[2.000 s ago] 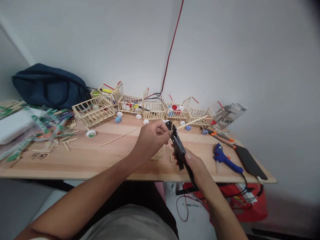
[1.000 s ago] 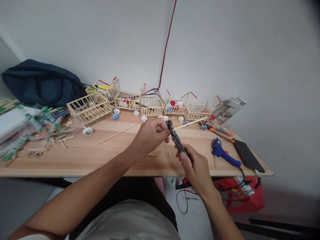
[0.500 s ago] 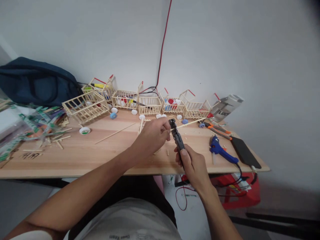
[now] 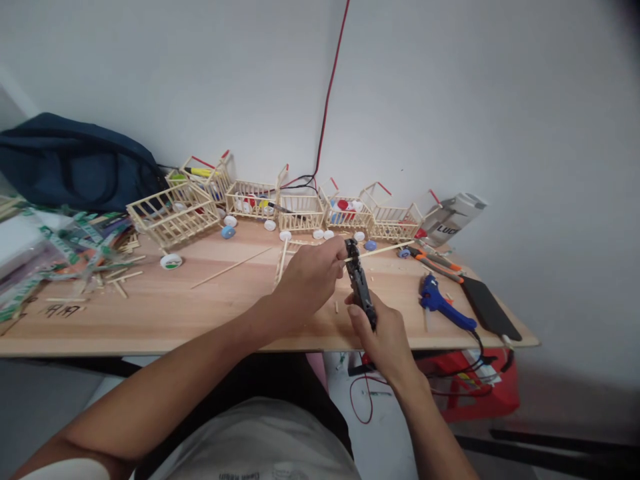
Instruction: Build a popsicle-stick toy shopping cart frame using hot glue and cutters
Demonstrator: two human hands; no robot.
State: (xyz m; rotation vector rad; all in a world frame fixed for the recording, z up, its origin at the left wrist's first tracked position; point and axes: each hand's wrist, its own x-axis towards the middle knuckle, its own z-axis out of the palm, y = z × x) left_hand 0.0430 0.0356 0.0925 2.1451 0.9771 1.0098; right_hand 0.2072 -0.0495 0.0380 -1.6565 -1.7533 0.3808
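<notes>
My right hand (image 4: 383, 337) grips the handles of black cutting pliers (image 4: 359, 280), jaws pointing up and away. My left hand (image 4: 313, 277) pinches a thin wooden stick (image 4: 385, 249) that runs out to the right through the plier jaws. A small ladder-like frame of sticks (image 4: 283, 259) lies on the wooden table (image 4: 165, 310) just left of my left hand. Short cut stick bits lie under my hands.
Several small stick-built carts (image 4: 300, 212) with bottle-cap wheels line the wall. A blue glue gun (image 4: 443, 305), orange-handled pliers (image 4: 433, 261) and a black phone (image 4: 487, 308) lie at right. A dark bag (image 4: 75, 163) and packets of sticks (image 4: 60, 247) sit at left. A loose long stick (image 4: 230, 267) lies mid-table.
Both hands have drifted slightly away from me over the table. The plier jaws moved along the stick and my right hand slid closer on the handles; the ladder frame came into view.
</notes>
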